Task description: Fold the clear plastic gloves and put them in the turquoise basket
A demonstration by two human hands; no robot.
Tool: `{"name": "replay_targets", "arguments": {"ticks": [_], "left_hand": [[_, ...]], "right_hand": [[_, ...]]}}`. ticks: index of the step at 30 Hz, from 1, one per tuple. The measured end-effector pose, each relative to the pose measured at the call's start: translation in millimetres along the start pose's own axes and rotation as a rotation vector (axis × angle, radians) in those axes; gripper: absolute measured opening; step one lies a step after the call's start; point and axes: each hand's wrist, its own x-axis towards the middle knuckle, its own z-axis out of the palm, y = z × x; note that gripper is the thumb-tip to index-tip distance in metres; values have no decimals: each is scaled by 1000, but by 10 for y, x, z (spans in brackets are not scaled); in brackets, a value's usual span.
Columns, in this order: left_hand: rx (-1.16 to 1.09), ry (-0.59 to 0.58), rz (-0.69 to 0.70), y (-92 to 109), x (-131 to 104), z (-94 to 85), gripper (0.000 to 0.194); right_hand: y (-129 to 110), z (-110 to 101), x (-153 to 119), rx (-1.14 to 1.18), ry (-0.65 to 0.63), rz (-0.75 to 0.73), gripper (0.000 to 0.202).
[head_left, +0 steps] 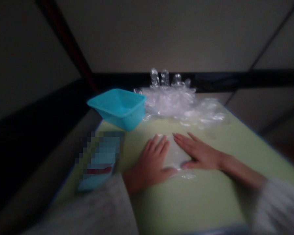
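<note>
A clear, thin plastic piece (pixel 175 156) lies flat on the pale green table (pixel 193 202), between and partly under my hands. My left hand (pixel 153 160) rests palm down on its left side, fingers spread. On its right side lies my right hand (pixel 198 151), also palm down, with the fingers stretched out and the thumb apart. Neither hand grips anything. Behind them sits a heap of crumpled clear plastic (pixel 171 101), with glove-like finger shapes sticking up at its top. The picture is dim and a little blurred.
A turquoise plastic basin (pixel 132 117) stands at the back left, beside the plastic heap. Nearer, at the table's left edge, lies a light blue item (pixel 104 153), partly pixelated. A wall with dark strips rises behind the table.
</note>
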Motion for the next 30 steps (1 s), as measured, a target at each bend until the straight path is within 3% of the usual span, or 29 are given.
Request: {"name": "replay_targets", "arguments": {"ticks": [10,15,17,20,22,26,30], "left_hand": [[33,-81,-37,-186,-163,-70,103],[-12,-54,-90,-222,-265,-75,109],[-80,26,-123,-200,-290,-110,96],[-268,214,-280,-138,-304,-208,55],[-443,278,-373,-97,-295,-275,37],[-673,288,-499,-59,-251,-327,31],[-715,278,-538,-96,-232,-285,32]], "right_hand": [[-11,-10,11,21,-11,8,91],[25,-47,-18,179,111,-18,86],[18,-116,-49,273,167,-75,77],[-48,-246,-113,339,185,-200,50],[-120,-315,-160,307,163,-255,32],[-247,-366,-245,149,109,-326,23],[-301,-335,-290,54,59,-322,19]]}}
